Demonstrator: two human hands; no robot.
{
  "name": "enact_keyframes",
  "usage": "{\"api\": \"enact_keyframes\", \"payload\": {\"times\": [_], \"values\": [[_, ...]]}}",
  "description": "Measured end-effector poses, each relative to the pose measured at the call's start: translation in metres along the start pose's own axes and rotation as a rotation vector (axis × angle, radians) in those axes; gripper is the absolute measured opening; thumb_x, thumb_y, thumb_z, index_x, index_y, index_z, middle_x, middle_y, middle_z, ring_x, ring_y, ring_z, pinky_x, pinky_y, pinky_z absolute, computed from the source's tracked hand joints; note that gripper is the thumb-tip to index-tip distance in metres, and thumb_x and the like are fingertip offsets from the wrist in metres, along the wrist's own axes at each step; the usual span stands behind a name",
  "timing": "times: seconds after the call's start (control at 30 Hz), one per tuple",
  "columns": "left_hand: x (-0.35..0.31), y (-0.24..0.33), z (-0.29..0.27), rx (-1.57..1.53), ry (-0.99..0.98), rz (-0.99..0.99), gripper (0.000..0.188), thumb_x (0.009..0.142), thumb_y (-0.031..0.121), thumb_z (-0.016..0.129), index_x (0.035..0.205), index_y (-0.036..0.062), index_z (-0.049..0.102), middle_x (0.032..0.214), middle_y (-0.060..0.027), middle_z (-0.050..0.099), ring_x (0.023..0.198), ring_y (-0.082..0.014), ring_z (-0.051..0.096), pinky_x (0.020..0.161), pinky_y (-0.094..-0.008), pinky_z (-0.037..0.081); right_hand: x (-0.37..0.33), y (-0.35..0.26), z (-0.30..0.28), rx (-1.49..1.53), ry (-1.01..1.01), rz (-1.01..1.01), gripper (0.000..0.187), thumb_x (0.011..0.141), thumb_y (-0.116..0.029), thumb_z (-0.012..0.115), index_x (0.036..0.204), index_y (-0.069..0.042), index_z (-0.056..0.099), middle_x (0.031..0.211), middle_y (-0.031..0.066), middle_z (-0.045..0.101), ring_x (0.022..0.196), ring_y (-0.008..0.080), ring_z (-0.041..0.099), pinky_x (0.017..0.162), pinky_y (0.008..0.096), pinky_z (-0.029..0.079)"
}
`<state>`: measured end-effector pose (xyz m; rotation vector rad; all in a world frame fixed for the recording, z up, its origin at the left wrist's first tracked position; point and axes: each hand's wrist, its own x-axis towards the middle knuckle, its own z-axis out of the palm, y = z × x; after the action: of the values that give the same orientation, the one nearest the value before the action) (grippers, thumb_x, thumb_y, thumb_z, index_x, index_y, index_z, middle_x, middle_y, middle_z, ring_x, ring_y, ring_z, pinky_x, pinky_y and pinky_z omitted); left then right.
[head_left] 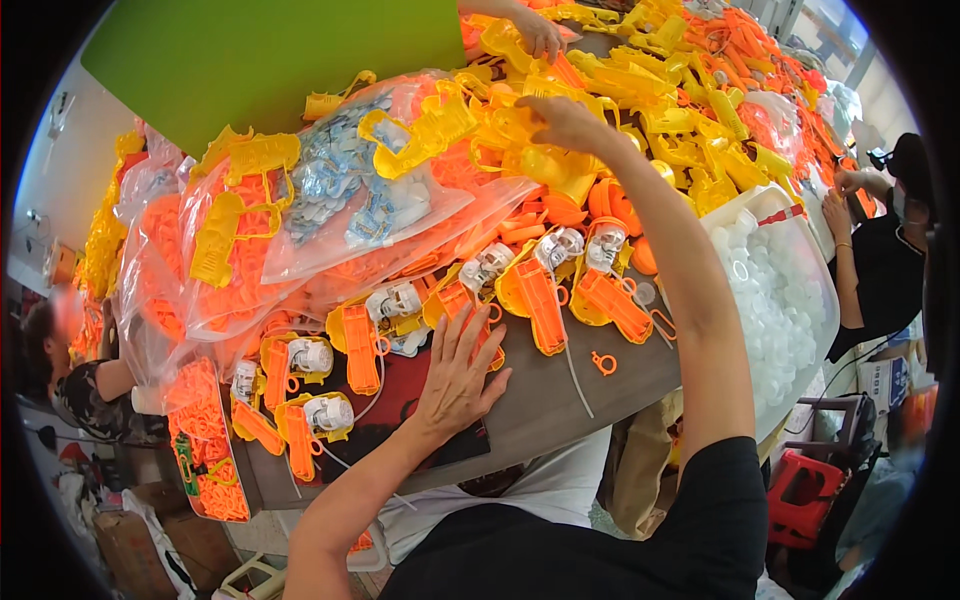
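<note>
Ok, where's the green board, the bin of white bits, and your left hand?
Green board (270, 55), head view, middle of its flat face.
White bin (812, 262), head view, its right rim.
Left hand (458, 378), head view, back of the hand, flat on the table.

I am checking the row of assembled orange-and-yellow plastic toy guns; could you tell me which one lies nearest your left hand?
The orange-and-yellow plastic toy gun under the left hand's fingertips; the others in the row lie clear of it.

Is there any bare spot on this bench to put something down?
Only the grey table strip at the near edge, between the left hand and the orange ring. Beyond it, half-built toy guns, bags of parts and the yellow pile under the right hand crowd everything.
</note>
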<state>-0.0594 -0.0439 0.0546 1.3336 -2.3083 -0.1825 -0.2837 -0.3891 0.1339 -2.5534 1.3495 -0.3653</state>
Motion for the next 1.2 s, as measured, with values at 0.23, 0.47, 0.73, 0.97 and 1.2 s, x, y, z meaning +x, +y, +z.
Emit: {"api": "enact_keyframes", "payload": {"times": [0.23, 0.47, 0.73, 0.97, 1.2], "values": [[0.002, 0.003, -0.002, -0.008, -0.013, -0.012, 0.058, 0.087, 0.027, 0.071, 0.138, 0.0063, 0.052, 0.156, -0.0184, 0.034, 0.147, -0.0389, 0.027, 0.12, -0.0563, 0.02, -0.011, 0.064, -0.029, 0.168, 0.541, 0.199, 0.019, 0.088, -0.017, 0.065, 0.102, -0.006, 0.072, 0.088, 0.0129, 0.072, 0.085, 0.0245, 0.07, 0.077, 0.0357, 0.054], [0.001, 0.002, -0.003, 0.003, -0.018, -0.022, 0.056, 0.088, 0.027, 0.07, 0.137, 0.006, 0.053, 0.155, -0.0181, 0.035, 0.147, -0.0388, 0.027, 0.121, -0.0558, 0.019, -0.009, 0.06, -0.028, 0.336, 0.374, 0.128, 0.033, 0.079, -0.028, 0.073, 0.107, -0.008, 0.073, 0.101, 0.0139, 0.073, 0.096, 0.0326, 0.069, 0.082, 0.0398, 0.054], [0.002, 0.002, -0.001, -0.002, -0.017, -0.019, 0.055, 0.088, 0.025, 0.07, 0.136, 0.0054, 0.054, 0.155, -0.0179, 0.035, 0.147, -0.0384, 0.027, 0.12, -0.0552, 0.02, -0.006, 0.016, 0.01, -0.23, 0.11, 0.175, 0.038, 0.081, -0.015, 0.071, 0.118, -0.016, 0.064, 0.131, 0.0062, 0.056, 0.119, 0.0316, 0.058, 0.095, 0.0406, 0.049], [0.003, 0.003, -0.002, -0.003, -0.019, -0.022, 0.052, 0.087, 0.023, 0.07, 0.134, 0.0054, 0.055, 0.154, -0.0173, 0.036, 0.147, -0.0379, 0.028, 0.12, -0.0548, 0.021, -0.016, 0.057, -0.017, -0.098, 0.475, 0.435, 0.023, 0.082, -0.025, 0.074, 0.101, -0.014, 0.073, 0.108, 0.0118, 0.069, 0.103, 0.0328, 0.067, 0.085, 0.0456, 0.053], [0.003, 0.002, -0.001, -0.004, -0.007, -0.019, 0.051, 0.087, 0.022, 0.07, 0.133, 0.0054, 0.056, 0.154, -0.0172, 0.037, 0.147, -0.0373, 0.028, 0.12, -0.0545, 0.021, -0.016, 0.082, -0.036, 0.14, 0.579, 0.589, 0.039, 0.08, -0.041, 0.078, 0.099, -0.007, 0.073, 0.095, 0.0121, 0.073, 0.092, 0.0285, 0.069, 0.08, 0.042, 0.052]]}}
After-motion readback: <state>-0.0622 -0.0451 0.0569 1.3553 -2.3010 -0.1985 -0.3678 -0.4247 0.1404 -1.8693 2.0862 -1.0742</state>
